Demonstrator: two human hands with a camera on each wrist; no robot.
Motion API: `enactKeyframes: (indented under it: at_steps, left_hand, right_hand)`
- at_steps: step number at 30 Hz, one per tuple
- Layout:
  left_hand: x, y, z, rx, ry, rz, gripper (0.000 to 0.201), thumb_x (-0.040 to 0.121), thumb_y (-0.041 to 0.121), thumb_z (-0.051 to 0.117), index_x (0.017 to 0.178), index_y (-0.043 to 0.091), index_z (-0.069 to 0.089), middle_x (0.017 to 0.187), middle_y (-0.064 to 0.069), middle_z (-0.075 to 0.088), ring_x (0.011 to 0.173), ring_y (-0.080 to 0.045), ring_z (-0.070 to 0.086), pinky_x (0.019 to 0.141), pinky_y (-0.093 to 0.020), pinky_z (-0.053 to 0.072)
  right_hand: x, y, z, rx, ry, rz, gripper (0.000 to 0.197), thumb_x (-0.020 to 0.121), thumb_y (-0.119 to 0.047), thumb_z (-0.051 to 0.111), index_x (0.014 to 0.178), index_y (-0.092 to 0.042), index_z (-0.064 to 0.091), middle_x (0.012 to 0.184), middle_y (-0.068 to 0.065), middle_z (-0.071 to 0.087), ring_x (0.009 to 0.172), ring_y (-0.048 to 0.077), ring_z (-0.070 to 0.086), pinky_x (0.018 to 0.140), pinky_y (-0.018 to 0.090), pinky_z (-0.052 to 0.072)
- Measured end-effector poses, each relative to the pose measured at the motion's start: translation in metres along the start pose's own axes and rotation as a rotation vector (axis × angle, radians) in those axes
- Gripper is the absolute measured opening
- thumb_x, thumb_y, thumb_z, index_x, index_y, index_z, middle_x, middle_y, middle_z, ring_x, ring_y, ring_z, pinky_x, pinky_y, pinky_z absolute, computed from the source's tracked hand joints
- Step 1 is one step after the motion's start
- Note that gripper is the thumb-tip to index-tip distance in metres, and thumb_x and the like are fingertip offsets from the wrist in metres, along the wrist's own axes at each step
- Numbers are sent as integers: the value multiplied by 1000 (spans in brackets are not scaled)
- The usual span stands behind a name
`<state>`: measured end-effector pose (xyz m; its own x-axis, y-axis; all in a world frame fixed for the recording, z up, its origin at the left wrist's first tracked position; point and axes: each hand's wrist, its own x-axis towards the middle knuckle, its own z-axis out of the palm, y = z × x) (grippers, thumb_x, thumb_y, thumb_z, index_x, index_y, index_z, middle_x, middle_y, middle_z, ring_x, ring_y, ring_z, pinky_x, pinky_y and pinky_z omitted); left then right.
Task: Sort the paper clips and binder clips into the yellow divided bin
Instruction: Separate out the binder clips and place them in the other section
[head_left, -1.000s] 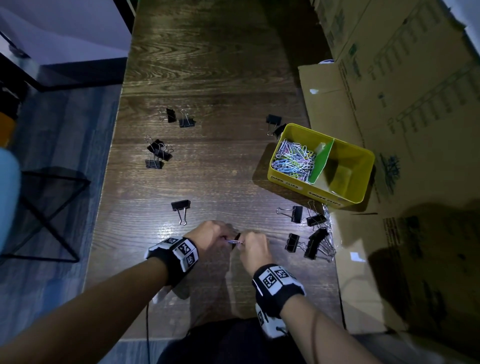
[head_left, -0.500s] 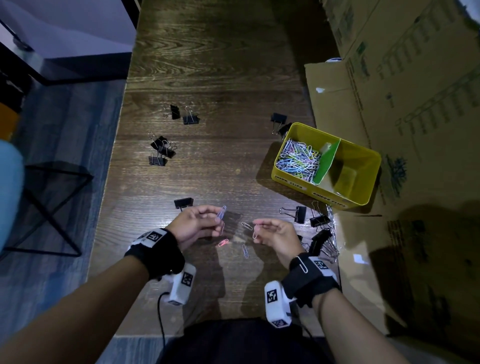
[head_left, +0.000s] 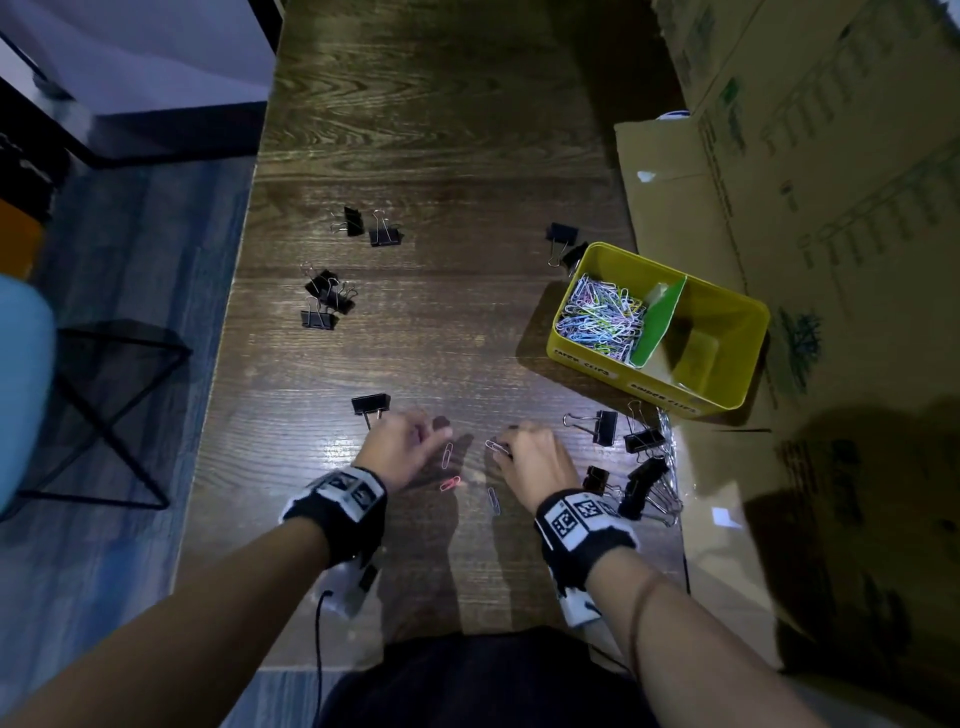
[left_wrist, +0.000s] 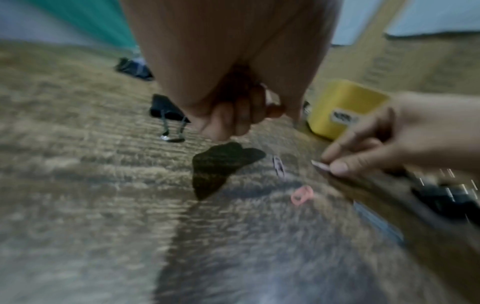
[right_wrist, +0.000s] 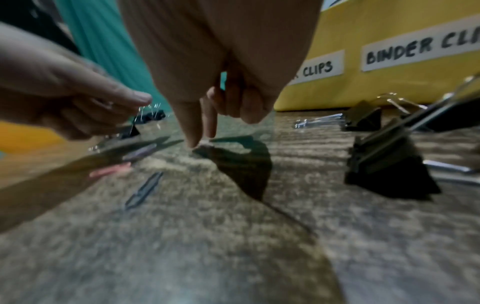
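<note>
The yellow divided bin (head_left: 582, 358) stands at the table's right; its left compartment holds a heap of coloured paper clips (head_left: 597, 317), behind a green divider (head_left: 657, 322). Three loose paper clips lie between my hands: a pale one (head_left: 447, 456), a pink one (head_left: 450, 483) and a grey one (head_left: 493, 500). My right hand (head_left: 506, 448) pinches a fourth paper clip (left_wrist: 320, 165) between thumb and forefinger, down on the wood. My left hand (head_left: 439, 431) hovers low with curled fingers; blur hides whether it holds a clip. Black binder clips (head_left: 602, 426) lie scattered about.
More binder clips sit beside my left hand (head_left: 370, 404), in a pile at my right wrist (head_left: 644, 483), at the left (head_left: 327, 296), further back (head_left: 384, 235) and behind the bin (head_left: 563, 236). Flattened cardboard (head_left: 779, 156) covers the right side. The table's left edge (head_left: 223, 364) drops to the floor.
Both hands have turned from palm-up to palm-down and dropped toward the table. My right hand has come down onto a paper clip lying on the wood.
</note>
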<state>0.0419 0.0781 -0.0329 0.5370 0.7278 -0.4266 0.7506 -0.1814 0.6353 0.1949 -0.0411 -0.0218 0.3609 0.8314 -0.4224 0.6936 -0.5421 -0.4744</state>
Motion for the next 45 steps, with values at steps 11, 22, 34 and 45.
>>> enactKeyframes:
  at_steps: [11,22,34,45]
  left_hand:
    - [-22,15,21,460,-64,102,17,92,24,50,103,12,54,95,-12,67,84,-30,63,62,-31,41]
    - [-14,28,-8,-1149,-104,-434,14,71,8,31,62,16,37,48,-1,33,39,-13,30,43,-14,17]
    - [-14,30,-13,-1057,-188,-355,32,88,23,50,58,16,42,48,2,30,40,-11,26,37,-17,15]
    - [-25,10,6,342,-171,170,18,78,33,70,86,17,68,87,-3,72,83,-21,64,70,-22,44]
  right_hand:
    - [2,7,-4,360,-1,75,11,89,-11,56,86,-14,66,98,5,64,84,15,58,83,24,46]
    - [-7,16,-8,1534,-220,269,26,85,4,31,78,-10,52,65,1,40,51,9,34,47,23,23]
    - [-21,3,2,-72,-145,51,33,76,-48,72,78,-16,64,83,8,66,83,27,64,73,34,52]
    - [-26,-8,15,-7,-227,38,17,90,-18,53,88,-6,65,96,16,66,93,30,64,69,29,44]
